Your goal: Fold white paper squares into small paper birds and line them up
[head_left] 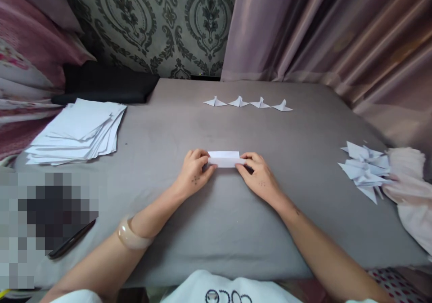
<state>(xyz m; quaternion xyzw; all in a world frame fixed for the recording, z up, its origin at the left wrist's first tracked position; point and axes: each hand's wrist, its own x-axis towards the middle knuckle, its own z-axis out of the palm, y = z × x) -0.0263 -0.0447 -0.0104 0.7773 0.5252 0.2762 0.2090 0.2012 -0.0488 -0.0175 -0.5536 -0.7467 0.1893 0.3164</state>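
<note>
Centre of the scene now, and the paper (223, 162) is held level over the grey cloth (216, 222), a lengthwise fold shown; whether the cloth is touched cannot be told. Its left end is pinched by the left hand (194, 172), its right end by the right hand (259, 175). Far off, four birds (239, 102) are lined up; a heap (366, 166) is seen right, a stack (79, 130) left.

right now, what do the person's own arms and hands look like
The left arm wears a smooth, glossy, cream-coloured bangle. The left hand and right hand both bear small dark dots on the back. White fabric sleeves show at the bottom edge.
</note>
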